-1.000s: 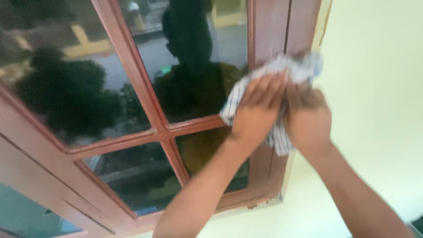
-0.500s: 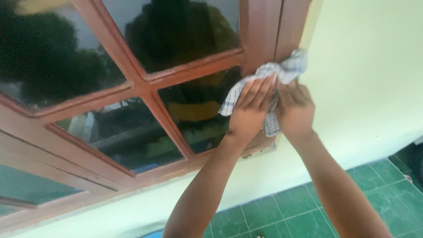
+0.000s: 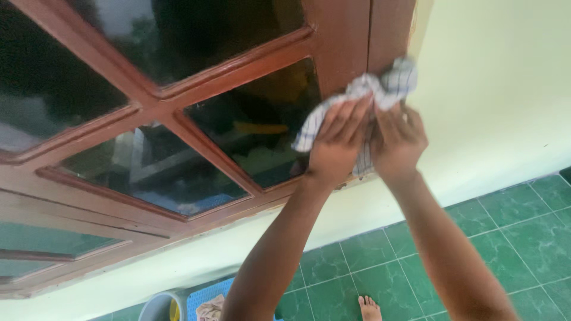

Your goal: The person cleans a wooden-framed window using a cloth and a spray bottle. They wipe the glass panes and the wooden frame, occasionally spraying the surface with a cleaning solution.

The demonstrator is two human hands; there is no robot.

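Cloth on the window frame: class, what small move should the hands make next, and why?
Probably slide the cloth further down the frame. Both the left hand and right hand press it on the right upright, and a short stretch of wood remains below them.

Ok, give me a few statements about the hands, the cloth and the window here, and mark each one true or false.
1. Both hands press one checked cloth against the window frame. True: the left hand and the right hand lie side by side on it.
2. The window frame is white metal. False: it is reddish-brown wood.
3. The floor is green tile. True.
4. The cloth is plain red. False: it is white with thin dark checks.
5. The hands are working in the middle of a glass pane. False: they are at the frame's right edge, next to the pale wall.
6. A bare foot shows at the bottom. True.
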